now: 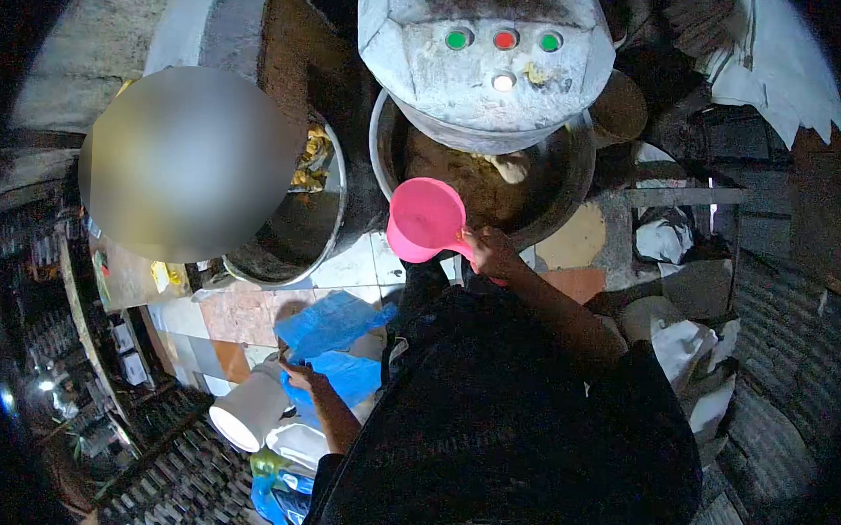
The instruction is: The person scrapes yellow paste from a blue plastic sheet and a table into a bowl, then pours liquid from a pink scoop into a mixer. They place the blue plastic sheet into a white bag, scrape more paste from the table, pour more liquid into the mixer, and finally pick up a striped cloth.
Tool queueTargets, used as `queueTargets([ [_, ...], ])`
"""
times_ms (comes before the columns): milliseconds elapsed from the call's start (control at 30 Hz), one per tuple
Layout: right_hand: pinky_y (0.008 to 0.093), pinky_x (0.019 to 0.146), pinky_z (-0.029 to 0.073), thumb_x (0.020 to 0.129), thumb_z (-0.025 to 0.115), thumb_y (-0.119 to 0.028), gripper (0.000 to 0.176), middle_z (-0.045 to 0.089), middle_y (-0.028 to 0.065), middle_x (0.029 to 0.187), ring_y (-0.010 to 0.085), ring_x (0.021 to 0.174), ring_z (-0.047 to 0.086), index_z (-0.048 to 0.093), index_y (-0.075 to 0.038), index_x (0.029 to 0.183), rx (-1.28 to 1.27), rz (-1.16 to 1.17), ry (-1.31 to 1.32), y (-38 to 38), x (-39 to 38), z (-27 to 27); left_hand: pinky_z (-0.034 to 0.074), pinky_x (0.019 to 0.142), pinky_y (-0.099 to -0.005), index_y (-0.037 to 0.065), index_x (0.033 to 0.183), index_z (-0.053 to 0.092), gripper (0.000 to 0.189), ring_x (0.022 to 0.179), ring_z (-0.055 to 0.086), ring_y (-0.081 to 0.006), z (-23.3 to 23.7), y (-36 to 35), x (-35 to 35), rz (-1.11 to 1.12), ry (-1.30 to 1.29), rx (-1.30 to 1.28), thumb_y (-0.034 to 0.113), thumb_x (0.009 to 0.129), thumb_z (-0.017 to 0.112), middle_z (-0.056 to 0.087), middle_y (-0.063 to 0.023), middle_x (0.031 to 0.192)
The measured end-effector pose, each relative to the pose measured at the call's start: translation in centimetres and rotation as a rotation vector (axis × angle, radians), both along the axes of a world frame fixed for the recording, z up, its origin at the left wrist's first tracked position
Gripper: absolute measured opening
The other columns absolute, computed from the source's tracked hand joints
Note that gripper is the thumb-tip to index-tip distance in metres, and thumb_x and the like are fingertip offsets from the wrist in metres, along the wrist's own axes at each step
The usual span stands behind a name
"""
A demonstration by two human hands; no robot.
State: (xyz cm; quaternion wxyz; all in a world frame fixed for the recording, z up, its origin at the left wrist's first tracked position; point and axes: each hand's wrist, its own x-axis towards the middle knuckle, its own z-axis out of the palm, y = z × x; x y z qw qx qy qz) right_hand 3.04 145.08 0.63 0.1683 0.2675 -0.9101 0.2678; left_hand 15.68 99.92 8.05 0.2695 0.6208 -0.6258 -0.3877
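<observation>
My right hand (488, 252) is wrapped round the handle of a pink plastic dipper (426, 218). The dipper is held over the near-left rim of a large metal bowl (582, 180). Inside that bowl, a lump of pale dough (511, 168) shows beneath the machine head. Down to the left, my left hand (305, 378) has its fingers closed on a blue plastic bag (345, 376). A white bucket (250, 405) lies tilted just beside this hand. The dipper's contents, if any, cannot be made out.
A grey machine head (484, 87) with coloured buttons overhangs the bowl. Another metal bowl (336, 231) stands to the left, partly covered by a blurred patch. Tiles (240, 311) cover the floor. White sacks (693, 359) lie at right, near corrugated metal sheeting (782, 372).
</observation>
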Motion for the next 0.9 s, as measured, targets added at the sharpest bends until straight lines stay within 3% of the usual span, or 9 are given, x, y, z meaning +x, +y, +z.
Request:
queueTargets([
  [33, 0.0369, 0.067, 0.041, 0.068, 0.055, -0.015, 0.046, 0.054, 0.0152, 0.098, 0.0265, 0.073, 0.052, 0.045, 0.001, 0.109, 0.000, 0.000, 0.001, 0.0, -0.3, 1.2, 0.041, 0.054, -0.0347, 0.005, 0.092, 0.056, 0.034, 0.069, 0.052, -0.0245, -0.2, -0.2, 0.1, -0.001, -0.012, -0.017, 0.033, 0.072, 0.053, 0.055, -0.0133, 0.086],
  [100, 0.0357, 0.066, 0.041, 0.066, 0.055, -0.013, 0.045, 0.054, 0.0144, 0.097, 0.0268, 0.072, 0.052, 0.046, 0.002, 0.107, 0.094, 0.039, -0.522, 0.2, -0.7, 3.3, 0.041, 0.054, -0.0349, 0.006, 0.093, 0.056, 0.034, 0.069, 0.052, -0.0248, -0.3, -0.5, 0.6, -0.006, -0.041, -0.041, 0.032, 0.073, 0.053, 0.055, -0.0137, 0.086],
  [133, 0.0357, 0.066, 0.041, 0.066, 0.055, -0.013, 0.045, 0.054, 0.0144, 0.097, 0.0268, 0.072, 0.052, 0.046, 0.002, 0.107, 0.093, 0.039, -0.520, 0.3, -0.6, 2.8, 0.041, 0.054, -0.0351, 0.006, 0.093, 0.056, 0.033, 0.069, 0.052, -0.0249, -0.4, -0.6, 0.9, -0.008, -0.055, -0.051, 0.032, 0.073, 0.053, 0.055, -0.0139, 0.085],
  [233, 0.0361, 0.060, 0.041, 0.063, 0.054, -0.009, 0.044, 0.055, 0.0151, 0.094, 0.0285, 0.070, 0.052, 0.047, 0.003, 0.104, 0.046, 0.034, -0.354, 0.2, -0.5, 2.4, 0.041, 0.054, -0.0355, 0.006, 0.094, 0.055, 0.033, 0.068, 0.052, -0.0254, -0.5, -1.1, 1.6, -0.015, -0.104, -0.099, 0.031, 0.073, 0.052, 0.055, -0.0144, 0.085],
  [300, 0.0359, 0.060, 0.042, 0.061, 0.054, -0.007, 0.044, 0.055, 0.0153, 0.094, 0.0293, 0.071, 0.052, 0.047, 0.004, 0.103, 0.080, -0.003, -0.084, 0.2, -0.4, 2.5, 0.041, 0.054, -0.0357, 0.006, 0.095, 0.054, 0.033, 0.068, 0.052, -0.0257, -0.5, -1.4, 2.2, -0.019, -0.140, -0.125, 0.031, 0.073, 0.052, 0.055, -0.0148, 0.085],
  [533, 0.0368, 0.062, 0.043, 0.060, 0.054, -0.008, 0.043, 0.055, 0.0147, 0.093, 0.0298, 0.071, 0.053, 0.047, 0.004, 0.101, -0.057, 0.020, -0.083, 0.0, -0.8, 2.0, 0.041, 0.054, -0.0366, 0.006, 0.098, 0.052, 0.033, 0.068, 0.052, -0.0267, -0.8, -2.5, 3.5, -0.035, -0.250, -0.218, 0.029, 0.074, 0.051, 0.055, -0.0161, 0.085],
  [733, 0.0380, 0.061, 0.043, 0.060, 0.052, -0.006, 0.040, 0.056, 0.0158, 0.085, 0.0301, 0.068, 0.053, 0.047, 0.005, 0.098, -0.031, 0.043, -0.372, 0.5, -1.1, 3.2, 0.041, 0.054, -0.0374, 0.006, 0.100, 0.051, 0.033, 0.067, 0.052, -0.0276, -0.9, -3.6, 4.3, -0.047, -0.328, -0.280, 0.027, 0.075, 0.050, 0.055, -0.0172, 0.085],
  [833, 0.0381, 0.059, 0.043, 0.061, 0.053, -0.006, 0.039, 0.055, 0.0163, 0.082, 0.0285, 0.067, 0.053, 0.047, 0.006, 0.098, -0.055, 0.051, -0.290, 0.2, -0.9, 2.4, 0.041, 0.054, -0.0378, 0.007, 0.101, 0.050, 0.033, 0.067, 0.052, -0.0280, -1.0, -3.9, 4.6, -0.049, -0.355, -0.305, 0.027, 0.075, 0.050, 0.055, -0.0178, 0.085],
  [900, 0.0370, 0.059, 0.043, 0.062, 0.055, -0.006, 0.040, 0.056, 0.0158, 0.082, 0.0269, 0.067, 0.054, 0.046, 0.007, 0.099, 0.218, 0.026, 0.041, 0.1, -0.5, 2.6, 0.041, 0.054, -0.0381, 0.007, 0.102, 0.049, 0.033, 0.067, 0.052, -0.0283, -1.1, -4.1, 4.8, -0.051, -0.376, -0.322, 0.026, 0.076, 0.049, 0.055, -0.0182, 0.085],
])
